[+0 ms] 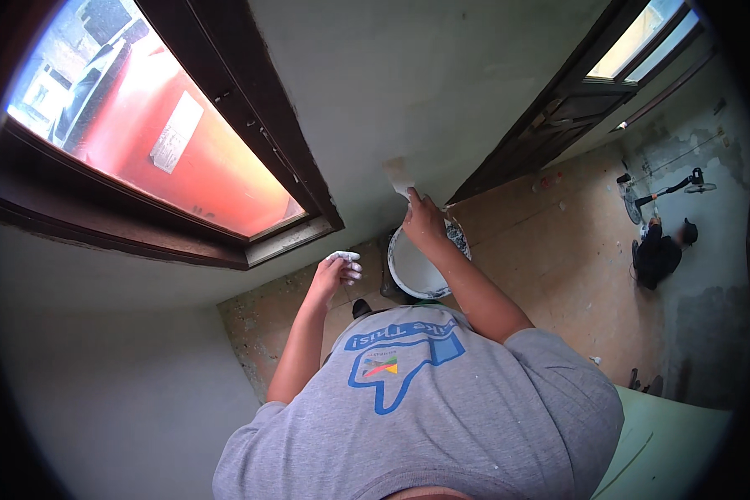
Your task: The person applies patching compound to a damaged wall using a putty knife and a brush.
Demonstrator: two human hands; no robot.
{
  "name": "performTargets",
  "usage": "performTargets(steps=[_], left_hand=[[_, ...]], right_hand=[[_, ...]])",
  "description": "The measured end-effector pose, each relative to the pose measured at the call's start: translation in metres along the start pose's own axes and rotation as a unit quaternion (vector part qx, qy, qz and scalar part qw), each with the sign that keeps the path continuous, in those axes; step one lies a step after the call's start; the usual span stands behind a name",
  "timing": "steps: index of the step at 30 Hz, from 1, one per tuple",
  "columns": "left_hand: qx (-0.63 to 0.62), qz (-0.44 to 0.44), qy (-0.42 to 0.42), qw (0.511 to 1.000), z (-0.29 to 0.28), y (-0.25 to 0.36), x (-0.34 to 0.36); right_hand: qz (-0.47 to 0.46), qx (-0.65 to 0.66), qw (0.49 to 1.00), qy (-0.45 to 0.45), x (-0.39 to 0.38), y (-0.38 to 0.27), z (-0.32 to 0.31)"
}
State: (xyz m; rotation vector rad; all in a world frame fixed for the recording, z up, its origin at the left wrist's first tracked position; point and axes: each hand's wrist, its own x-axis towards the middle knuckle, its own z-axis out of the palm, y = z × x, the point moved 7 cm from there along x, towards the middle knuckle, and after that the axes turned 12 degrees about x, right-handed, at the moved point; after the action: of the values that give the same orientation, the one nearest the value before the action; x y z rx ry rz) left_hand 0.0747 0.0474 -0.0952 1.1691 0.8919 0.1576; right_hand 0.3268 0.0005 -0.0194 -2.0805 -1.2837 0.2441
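My right hand grips a putty knife and holds its pale, wide blade up at the grey-green wall. Below that hand is a round bucket with a whitish inside and a smeared rim, partly hidden by my right forearm. To the left of the bucket, my left hand is raised with curled fingers coated in white. Something white and flat shows along the top of those fingers, but I cannot make out what it is.
A dark-framed window is at the upper left, with a red vehicle behind its glass. A dark wooden door stands at the right. Far right, a person in dark clothes is near a fan. Specks mark the tan floor.
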Motion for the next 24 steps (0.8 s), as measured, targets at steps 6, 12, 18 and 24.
performTargets(steps=[6,12,18,24], left_hand=[[-0.032,0.021,0.069,0.997,0.012,0.004,0.002],[-0.160,0.078,0.286,0.942,0.019,-0.028,-0.017],[-0.211,0.005,0.342,0.916,0.044,-0.057,-0.034],[-0.189,-0.038,0.345,0.918,0.064,-0.071,-0.055]], right_hand=[[0.134,-0.056,0.978,-0.150,-0.025,0.086,0.021],[0.224,-0.044,0.935,-0.273,-0.068,0.219,0.085],[0.384,0.072,0.844,-0.367,-0.102,0.286,0.144],[0.361,0.033,0.834,-0.417,-0.109,0.300,0.170]])
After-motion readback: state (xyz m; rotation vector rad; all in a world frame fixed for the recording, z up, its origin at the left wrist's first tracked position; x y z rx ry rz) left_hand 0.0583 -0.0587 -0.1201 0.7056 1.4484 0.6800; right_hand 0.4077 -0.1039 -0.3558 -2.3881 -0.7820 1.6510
